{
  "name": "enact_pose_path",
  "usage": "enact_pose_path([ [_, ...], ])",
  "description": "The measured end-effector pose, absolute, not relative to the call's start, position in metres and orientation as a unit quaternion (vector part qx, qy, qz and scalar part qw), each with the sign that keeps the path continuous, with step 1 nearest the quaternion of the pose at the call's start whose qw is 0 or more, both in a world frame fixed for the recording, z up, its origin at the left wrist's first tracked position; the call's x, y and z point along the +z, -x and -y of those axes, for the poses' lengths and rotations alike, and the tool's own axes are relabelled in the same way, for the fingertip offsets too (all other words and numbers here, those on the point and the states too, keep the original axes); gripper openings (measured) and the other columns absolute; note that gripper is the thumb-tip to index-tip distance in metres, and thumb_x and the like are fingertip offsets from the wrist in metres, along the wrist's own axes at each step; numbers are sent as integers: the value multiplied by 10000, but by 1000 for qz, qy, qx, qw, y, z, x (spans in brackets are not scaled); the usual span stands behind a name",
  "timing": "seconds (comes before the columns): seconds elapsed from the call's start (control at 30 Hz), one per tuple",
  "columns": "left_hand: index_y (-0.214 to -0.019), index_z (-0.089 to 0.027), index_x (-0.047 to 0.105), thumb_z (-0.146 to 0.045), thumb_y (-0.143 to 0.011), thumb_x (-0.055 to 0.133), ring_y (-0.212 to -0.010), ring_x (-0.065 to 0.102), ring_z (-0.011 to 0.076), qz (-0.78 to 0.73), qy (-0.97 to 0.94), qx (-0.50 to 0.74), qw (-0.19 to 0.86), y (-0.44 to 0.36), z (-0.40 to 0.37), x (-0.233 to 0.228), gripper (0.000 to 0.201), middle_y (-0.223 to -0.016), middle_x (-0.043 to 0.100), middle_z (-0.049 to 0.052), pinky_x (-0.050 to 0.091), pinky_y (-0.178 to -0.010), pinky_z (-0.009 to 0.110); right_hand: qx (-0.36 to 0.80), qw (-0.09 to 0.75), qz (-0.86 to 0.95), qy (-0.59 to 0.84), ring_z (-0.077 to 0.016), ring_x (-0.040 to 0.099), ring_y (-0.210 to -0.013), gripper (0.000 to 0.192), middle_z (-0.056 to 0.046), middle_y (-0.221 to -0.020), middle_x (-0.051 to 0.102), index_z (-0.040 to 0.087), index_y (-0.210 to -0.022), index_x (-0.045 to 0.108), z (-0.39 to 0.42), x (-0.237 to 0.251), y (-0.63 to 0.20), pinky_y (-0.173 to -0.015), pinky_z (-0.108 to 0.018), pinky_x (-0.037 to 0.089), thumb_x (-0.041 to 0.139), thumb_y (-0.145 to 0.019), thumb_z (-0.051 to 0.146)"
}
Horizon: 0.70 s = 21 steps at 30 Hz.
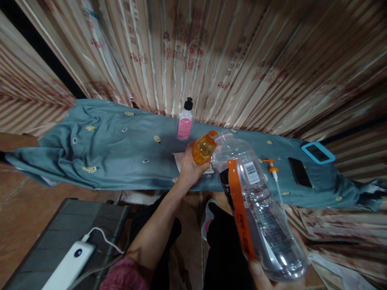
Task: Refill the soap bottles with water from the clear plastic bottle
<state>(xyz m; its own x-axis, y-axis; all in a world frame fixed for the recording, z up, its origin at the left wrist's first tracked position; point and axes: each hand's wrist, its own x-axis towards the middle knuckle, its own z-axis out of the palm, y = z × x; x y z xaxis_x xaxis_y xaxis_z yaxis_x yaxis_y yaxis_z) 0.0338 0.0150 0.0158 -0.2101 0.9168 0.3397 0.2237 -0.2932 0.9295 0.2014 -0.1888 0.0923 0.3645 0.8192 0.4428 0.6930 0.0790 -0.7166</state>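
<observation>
Tipping the small orange bottle (204, 150) at twelve o'clock, left-hand fingers (190, 169) wrapped around it, its mouth touched the big clear bottle (256, 205), gripped underneath by the right hand (266, 278). No liquid showed inside the big one yet; the pump (273, 171) lay on the counter (121, 153).

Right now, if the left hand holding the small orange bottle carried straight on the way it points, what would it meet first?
Probably the mouth of the large clear plastic bottle: the left hand tips the small orange bottle against it. Depth is unclear.

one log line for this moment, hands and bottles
left hand: grips orange bottle | right hand: holds clear bottle tilted | necks: touching
</observation>
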Motion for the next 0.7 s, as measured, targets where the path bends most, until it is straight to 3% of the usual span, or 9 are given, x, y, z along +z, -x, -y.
enact_pose_path([
  [0.07,-1264,-191,509,-158,-638,804,-1054,725,257,-513,-556,583,296,-34,-15,16,693,-1187,732,86,598,-918,383,49,497,549,670,-398,585,-1216,963,-204,-1337,580,136,-1498,464,185,83,-203,-1053,-652,431,683,-756,710],
  [0.1,-1266,-188,508,-161,-642,804,-1057,723,256,-512,-557,584,295,-33,-15,16,691,-1193,730,88,597,-920,382,43,499,544,673,-400,595,-1184,1003,-205,-1313,591,125,-1486,474,183,74,-207,-1042,-652,433,689,-720,737],
  [0.23,-1258,-183,511,-216,-660,820,-1059,722,263,-511,-555,587,294,-33,-14,15,673,-1191,729,100,594,-923,393,22,501,544,673,-374,624,-1150,971,-179,-1304,616,154,-1467,500,181,49,-223,-1005,-586,480,727,-688,686],
  [0.7,-1246,-189,523,-217,-627,868,-1094,714,272,-516,-554,578,303,-31,-14,15,709,-1204,723,103,585,-953,416,8,483,583,653,-403,630,-1145,1028,-194,-1327,618,175,-1508,466,184,48,-234,-988,-625,488,787,-660,659],
])
